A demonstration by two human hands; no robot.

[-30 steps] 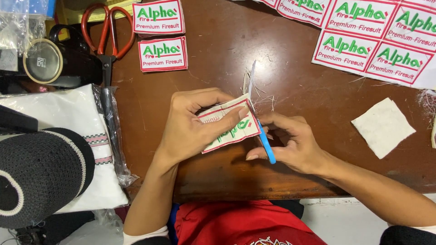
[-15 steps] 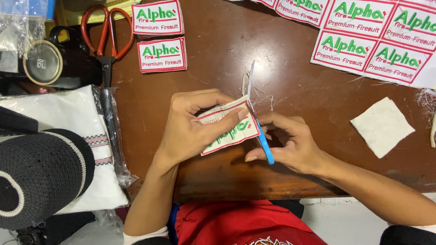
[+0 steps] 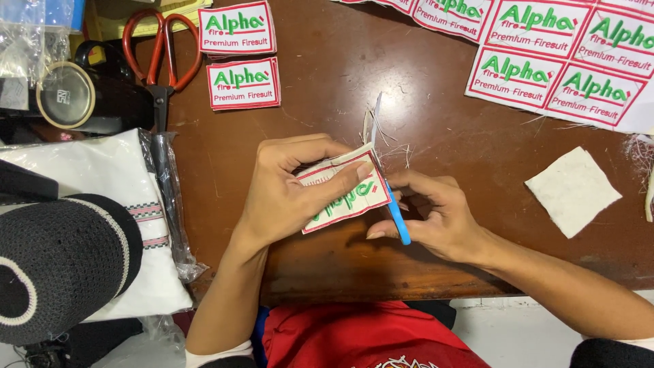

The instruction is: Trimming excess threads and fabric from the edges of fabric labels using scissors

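Embroidered patch (image 3: 347, 197), white with red border and green lettering: held tilted just above the near edge of the brown table (image 3: 327, 88), pinched between thumb and fingers of the left hand (image 3: 286, 194). Right hand (image 3: 436, 218): closed around a small blue-handled cutter (image 3: 398, 221), which lies against the patch's right edge; blade type cannot be told. Loose threads and a thin offcut strip (image 3: 373, 126): on the table just beyond the patch.

Left of the table, near: black knitted cap (image 3: 61, 266) resting on a white folded cloth in clear wrap (image 3: 102, 170).
Right, mid-distance: 1 plain off-white fabric square (image 3: 572, 191), lying flat, well apart from the hands.
Far centre: 2 matching patches (image 3: 242, 82), one beyond the other.
Far left: red-handled scissors (image 3: 162, 51), blades pointing toward the person; roll of tape (image 3: 66, 95) beside them.
Far right: sheet of uncut matching patches (image 3: 558, 61), in rows.
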